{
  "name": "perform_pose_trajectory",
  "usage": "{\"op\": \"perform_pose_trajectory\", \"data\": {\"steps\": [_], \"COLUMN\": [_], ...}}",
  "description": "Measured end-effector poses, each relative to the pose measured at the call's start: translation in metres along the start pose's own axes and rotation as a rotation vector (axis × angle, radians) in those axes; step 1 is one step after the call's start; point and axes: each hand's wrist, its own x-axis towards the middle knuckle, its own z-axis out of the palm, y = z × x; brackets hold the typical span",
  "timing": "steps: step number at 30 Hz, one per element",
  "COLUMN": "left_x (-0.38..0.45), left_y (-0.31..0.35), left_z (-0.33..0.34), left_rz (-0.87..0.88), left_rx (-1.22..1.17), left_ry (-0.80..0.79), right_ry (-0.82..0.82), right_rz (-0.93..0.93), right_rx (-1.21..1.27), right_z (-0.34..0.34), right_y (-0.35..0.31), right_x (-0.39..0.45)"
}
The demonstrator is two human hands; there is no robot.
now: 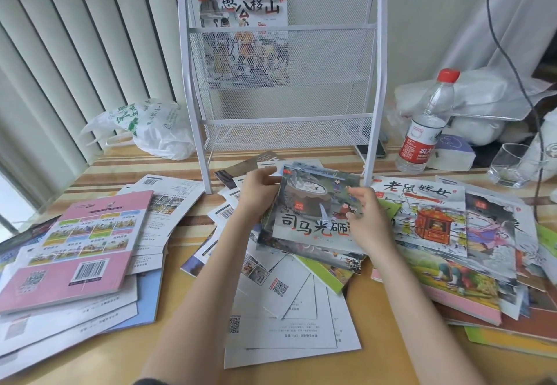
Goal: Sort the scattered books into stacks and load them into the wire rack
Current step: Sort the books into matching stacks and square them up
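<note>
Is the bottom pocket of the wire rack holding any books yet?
No, the wire rack's bottom pocket shows only bare mesh; the one book loaded stands in the pocket above.

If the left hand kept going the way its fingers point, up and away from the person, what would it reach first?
Probably the scattered books just beyond the left hand, then the wire rack lower frame behind them. Depth is unclear from this single view.

held books: a thin stack of picture books (313, 210) between left hand (259, 189) and right hand (366, 219)
behind grip: white wire-mesh rack (280, 107), one book (242, 8) inside
left of grip: pink-covered book (81, 249) atop a pile
right of grip: clear plastic water bottle (426, 122)
under grip: scattered white-backed books (289, 318)
</note>
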Motion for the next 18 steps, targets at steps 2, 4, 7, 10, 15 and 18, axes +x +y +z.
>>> {"op": "perform_pose_trajectory", "data": {"steps": [2,4,7,10,15,18], "left_x": [-0.005,-0.009,-0.014,-0.018,-0.021,-0.02], "left_y": [-0.004,-0.004,-0.004,-0.005,-0.002,0.004], "left_z": [0.002,0.003,0.003,-0.001,-0.01,-0.011], "left_rz": [0.005,0.005,-0.003,-0.004,-0.19,-0.266], "left_rx": [-0.076,-0.124,-0.142,-0.002,-0.008,-0.02], "left_ry": [0.073,0.11,0.137,0.143,0.031,-0.035], "right_ry": [-0.025,-0.035,0.015,0.037,-0.046,-0.114], "right_rz": [-0.014,-0.017,-0.002,0.03,0.126,0.176], "right_rx": [-0.005,0.005,0.037,0.09,0.314,0.454], "right_z": [0.001,0.001,0.001,-0.001,-0.001,0.004], "right_y": [0.001,0.0,0.0,0.0,-0.007,-0.015], "right_x": [-0.003,-0.005,-0.008,-0.009,-0.01,-0.011]}}
